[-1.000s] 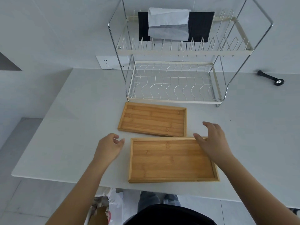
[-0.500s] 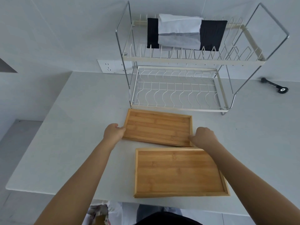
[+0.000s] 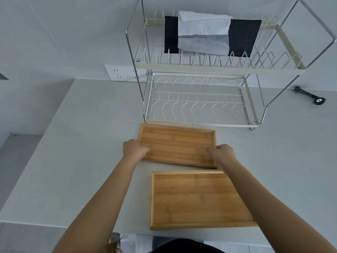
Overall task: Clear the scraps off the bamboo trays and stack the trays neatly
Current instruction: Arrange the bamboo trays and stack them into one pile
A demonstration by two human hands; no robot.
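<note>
Two bamboo trays lie on the white counter. The far tray (image 3: 177, 141) sits just in front of the dish rack, slightly skewed. My left hand (image 3: 134, 148) grips its left edge, thumb over the rim. My right hand (image 3: 223, 152) grips its right end near the front corner. The near tray (image 3: 197, 199) lies flat by the counter's front edge, partly under my right forearm. I see no scraps on either tray.
A two-tier wire dish rack (image 3: 200, 99) stands behind the trays, with black and white cloths (image 3: 204, 33) on its top tier. A black tool (image 3: 310, 94) lies at the far right. A wall socket (image 3: 120, 73) sits left of the rack.
Both hands left the near tray and reached forward to the far tray, closing on its left and right ends. The view has shifted forward.
</note>
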